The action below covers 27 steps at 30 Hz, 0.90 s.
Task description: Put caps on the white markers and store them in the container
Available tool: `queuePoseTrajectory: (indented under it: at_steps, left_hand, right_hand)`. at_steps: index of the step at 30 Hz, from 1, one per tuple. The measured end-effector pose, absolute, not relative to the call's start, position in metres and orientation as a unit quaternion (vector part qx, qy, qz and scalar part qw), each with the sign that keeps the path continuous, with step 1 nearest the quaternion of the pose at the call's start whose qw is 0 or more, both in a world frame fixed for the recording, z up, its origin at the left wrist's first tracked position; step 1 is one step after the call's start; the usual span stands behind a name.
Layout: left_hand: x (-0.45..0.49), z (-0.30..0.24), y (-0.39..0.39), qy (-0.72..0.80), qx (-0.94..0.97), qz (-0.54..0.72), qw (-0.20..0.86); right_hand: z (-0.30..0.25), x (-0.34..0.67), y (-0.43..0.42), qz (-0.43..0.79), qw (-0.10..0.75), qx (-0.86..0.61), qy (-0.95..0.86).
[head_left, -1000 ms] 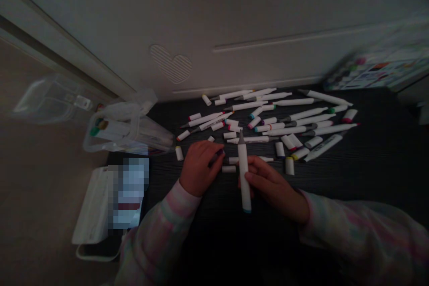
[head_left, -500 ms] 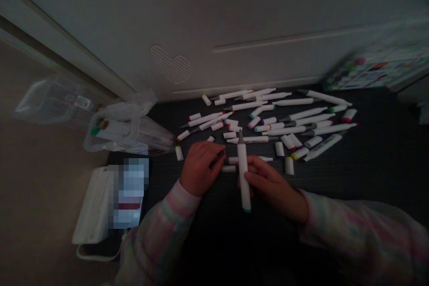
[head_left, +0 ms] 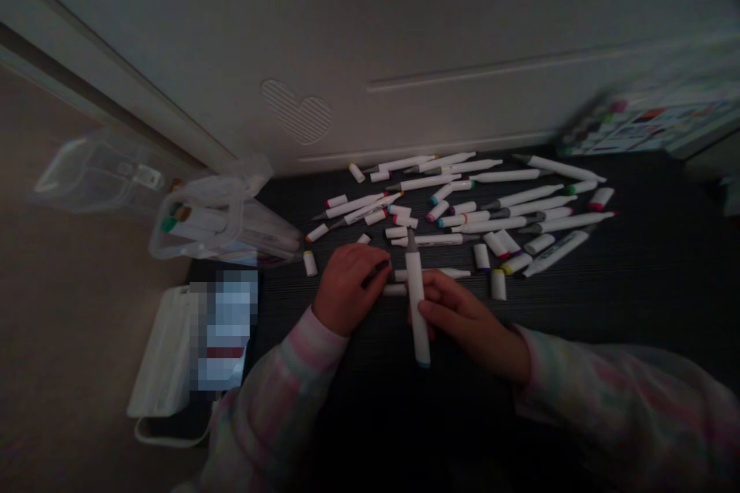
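Observation:
My right hand [head_left: 468, 320] grips a white marker [head_left: 417, 308] between thumb and fingers. The marker stands nearly upright in view, its grey uncapped tip pointing away from me and its blue-teal end toward me. To its left, my left hand [head_left: 351, 289] is closed low over the table with the fingers curled. A dark patch shows between its thumb and forefinger, but what it holds is unclear. Just right of those fingers lie a loose white cap [head_left: 395, 290] and another marker [head_left: 445, 274]. Several uncapped markers and loose caps with coloured ends spread beyond both hands.
At the left, a clear plastic box [head_left: 200, 219] with some markers lies tilted, its lid [head_left: 95, 173] open. Near it are a phone [head_left: 228, 331] and a white object with a strap [head_left: 162, 354]. A white panel [head_left: 462, 31] backs the dark table [head_left: 653, 246]; a colourful package [head_left: 647, 123] leans at right.
The marker in my right hand has shifted slightly left and its tip has dipped a little. A purple spot seen earlier at my left fingers now looks dark.

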State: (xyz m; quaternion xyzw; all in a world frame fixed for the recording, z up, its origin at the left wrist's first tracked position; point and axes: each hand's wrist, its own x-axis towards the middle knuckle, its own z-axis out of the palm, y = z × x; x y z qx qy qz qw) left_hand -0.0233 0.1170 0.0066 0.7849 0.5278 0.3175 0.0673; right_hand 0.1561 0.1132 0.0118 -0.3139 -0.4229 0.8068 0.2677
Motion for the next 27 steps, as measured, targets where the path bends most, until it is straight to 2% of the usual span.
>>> queuePoseTrajectory:
  at_steps: [18, 27]
  left_hand:
    - [-0.0225, 0.0058, 0.1163, 0.533, 0.781, 0.315, 0.075]
    - [-0.023, 0.0057, 0.1168, 0.533, 0.795, 0.287, 0.045]
  right_hand:
    - [0.0144, 0.1542, 0.1126, 0.807, 0.253, -0.32, -0.427]
    - [0.0147, 0.1549, 0.1124, 0.81, 0.246, -0.327, -0.42]
